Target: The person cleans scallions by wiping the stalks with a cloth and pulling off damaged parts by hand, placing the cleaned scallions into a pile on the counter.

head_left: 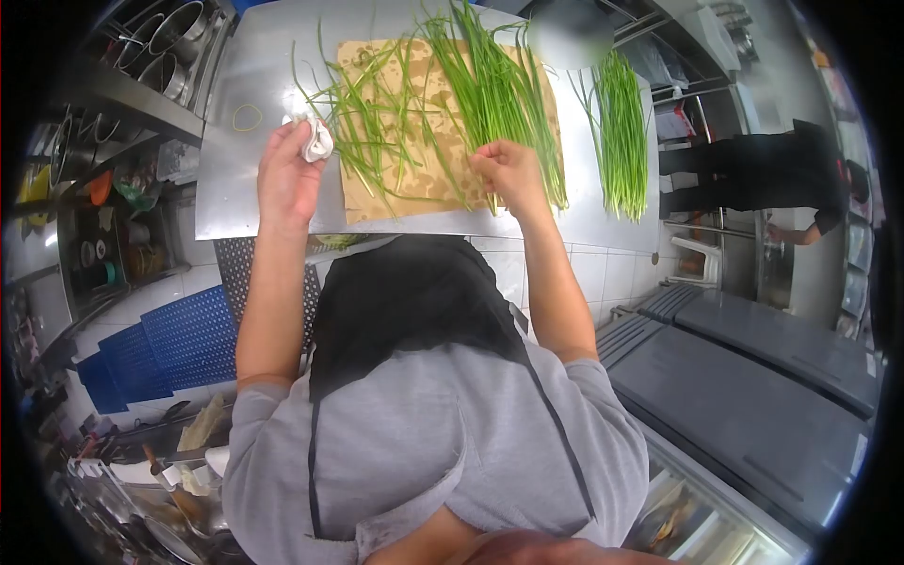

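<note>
My left hand [286, 177] is closed on a crumpled white cloth or paper [319, 143] above the left edge of the wet-spotted brown paper [414, 191]. Loose green chives [369, 127] lie scattered beside that hand. Over the lower end of a thick bunch of chives [490, 80] is my right hand [516, 179], its fingers pinched together. Whether a stalk sits in that pinch is hard to make out. Another neat bunch of chives [620, 141] lies farther right on the metal table [268, 202].
A yellow rubber band [247, 118] lies at the table's left. Pots [179, 28] stand on a shelf at upper left. Blue perforated mats [188, 334] cover floor at left. Grey lidded bins [725, 395] stand at right, and a person in dark clothes [763, 169] is beyond.
</note>
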`<state>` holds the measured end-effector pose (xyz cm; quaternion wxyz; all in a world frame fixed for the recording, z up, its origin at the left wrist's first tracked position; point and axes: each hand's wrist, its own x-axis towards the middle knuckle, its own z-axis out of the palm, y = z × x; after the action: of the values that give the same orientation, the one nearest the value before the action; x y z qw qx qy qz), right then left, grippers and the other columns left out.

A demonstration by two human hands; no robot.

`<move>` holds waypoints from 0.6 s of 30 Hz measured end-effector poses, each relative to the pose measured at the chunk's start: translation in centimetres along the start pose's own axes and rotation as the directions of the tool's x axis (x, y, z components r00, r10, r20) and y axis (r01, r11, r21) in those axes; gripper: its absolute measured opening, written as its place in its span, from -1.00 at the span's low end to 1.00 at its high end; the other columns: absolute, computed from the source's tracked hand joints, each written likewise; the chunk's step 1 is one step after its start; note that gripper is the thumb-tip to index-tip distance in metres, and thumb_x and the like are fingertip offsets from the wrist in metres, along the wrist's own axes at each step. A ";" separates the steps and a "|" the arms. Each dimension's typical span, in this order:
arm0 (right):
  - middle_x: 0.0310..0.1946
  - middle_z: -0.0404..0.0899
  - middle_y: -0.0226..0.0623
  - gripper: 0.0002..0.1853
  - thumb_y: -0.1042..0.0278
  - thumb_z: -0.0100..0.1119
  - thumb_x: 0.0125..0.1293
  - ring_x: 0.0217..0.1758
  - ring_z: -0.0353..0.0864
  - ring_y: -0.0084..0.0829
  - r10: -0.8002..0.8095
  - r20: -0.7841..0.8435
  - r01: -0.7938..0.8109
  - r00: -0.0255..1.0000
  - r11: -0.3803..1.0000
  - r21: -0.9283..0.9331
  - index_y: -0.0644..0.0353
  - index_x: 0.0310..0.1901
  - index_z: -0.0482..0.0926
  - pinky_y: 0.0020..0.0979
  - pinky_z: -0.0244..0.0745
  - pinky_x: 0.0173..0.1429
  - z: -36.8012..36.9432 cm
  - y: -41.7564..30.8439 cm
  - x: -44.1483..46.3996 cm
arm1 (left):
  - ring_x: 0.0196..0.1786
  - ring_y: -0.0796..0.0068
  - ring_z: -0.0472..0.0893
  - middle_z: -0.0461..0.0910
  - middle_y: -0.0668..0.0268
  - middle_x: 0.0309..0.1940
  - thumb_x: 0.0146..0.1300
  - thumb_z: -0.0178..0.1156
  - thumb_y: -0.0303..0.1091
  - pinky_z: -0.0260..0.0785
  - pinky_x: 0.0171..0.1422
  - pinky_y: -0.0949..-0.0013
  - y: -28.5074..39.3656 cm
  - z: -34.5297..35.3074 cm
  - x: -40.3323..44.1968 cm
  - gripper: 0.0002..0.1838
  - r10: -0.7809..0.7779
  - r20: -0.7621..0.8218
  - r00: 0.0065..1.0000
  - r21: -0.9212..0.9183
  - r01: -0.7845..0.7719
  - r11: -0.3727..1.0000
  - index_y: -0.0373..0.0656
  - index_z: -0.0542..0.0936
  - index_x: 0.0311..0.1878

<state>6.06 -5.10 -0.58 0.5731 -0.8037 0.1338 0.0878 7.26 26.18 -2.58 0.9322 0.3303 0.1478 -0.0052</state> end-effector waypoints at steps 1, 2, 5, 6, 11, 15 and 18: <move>-0.52 0.65 -0.31 -0.85 0.47 0.33 0.13 -0.55 0.56 -0.60 0.004 0.007 -0.003 1.000 1.000 -0.028 0.37 -0.31 0.65 -0.52 0.47 -0.51 -0.1 0.3 0.1 | 0.01 0.29 0.61 0.57 0.07 -0.05 0.38 0.14 -0.49 0.51 0.16 0.26 -0.1 -0.1 0.0 -0.81 -0.001 -0.003 1.000 0.004 0.001 1.000 -0.28 0.41 -0.02; -0.52 0.65 -0.30 -0.85 0.46 0.33 0.13 -0.56 0.56 -0.59 0.007 0.012 -0.006 1.000 0.998 -0.056 0.37 -0.31 0.65 -0.52 0.48 -0.51 -0.3 1.0 0.4 | 0.01 0.28 0.61 0.57 0.07 -0.05 0.38 0.15 -0.49 0.51 0.16 0.26 -0.2 -0.1 0.0 -0.81 -0.002 -0.006 1.000 0.008 0.002 1.000 -0.28 0.40 -0.02; -0.52 0.65 -0.29 -0.86 0.46 0.31 0.14 -0.57 0.56 -0.59 0.037 0.017 -0.037 0.999 0.998 -0.045 0.36 -0.32 0.65 -0.52 0.48 -0.52 -0.5 0.9 0.4 | 0.02 0.27 0.60 0.57 0.07 -0.05 0.38 0.15 -0.48 0.51 0.17 0.25 -0.3 0.0 -0.1 -0.80 -0.011 0.004 1.000 0.012 0.011 1.000 -0.27 0.39 -0.01; -0.52 0.65 -0.29 -0.87 0.47 0.31 0.14 -0.57 0.56 -0.60 0.051 0.018 -0.051 0.999 0.998 -0.025 0.36 -0.32 0.65 -0.53 0.48 -0.53 -0.5 0.6 0.2 | 0.02 0.26 0.60 0.57 0.07 -0.05 0.38 0.15 -0.48 0.50 0.17 0.24 -0.3 0.0 -0.1 -0.80 -0.015 0.010 1.000 0.013 0.015 1.000 -0.27 0.39 -0.01; -0.50 0.64 -0.34 -0.89 0.48 0.30 0.13 -0.57 0.52 -0.62 0.031 -0.001 -0.031 1.000 0.998 0.056 0.34 -0.34 0.65 -0.55 0.45 -0.54 -0.6 -0.2 -0.2 | -0.02 0.32 0.62 0.59 0.15 -0.08 0.37 0.16 -0.49 0.51 0.11 0.27 -0.4 0.3 -0.3 -0.80 -0.030 0.001 1.000 0.007 0.030 1.000 -0.25 0.42 0.00; -0.48 0.63 -0.37 -0.90 0.48 0.31 0.12 -0.55 0.50 -0.64 0.016 0.006 -0.017 1.000 0.996 0.082 0.31 -0.35 0.65 -0.58 0.40 -0.52 -0.8 0.3 0.1 | 0.03 0.32 0.59 0.56 0.13 -0.03 0.39 0.13 -0.46 0.50 0.15 0.25 -0.5 0.0 -0.3 -0.76 -0.031 0.010 0.999 0.032 0.031 0.999 -0.27 0.41 0.07; -0.49 0.63 -0.38 -0.89 0.46 0.32 0.12 -0.54 0.51 -0.66 0.018 -0.001 -0.017 1.000 0.998 0.059 0.30 -0.34 0.65 -0.59 0.37 -0.48 -1.1 0.0 0.0 | 0.03 0.32 0.59 0.57 0.13 -0.04 0.39 0.14 -0.46 0.50 0.15 0.25 -0.5 0.0 -0.4 -0.76 -0.030 0.011 0.999 0.035 0.030 0.999 -0.27 0.42 0.07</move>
<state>6.06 -6.13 -0.28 0.5955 -0.7854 0.1437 0.0883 6.78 25.73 -2.79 0.9270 0.3441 0.1472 -0.0236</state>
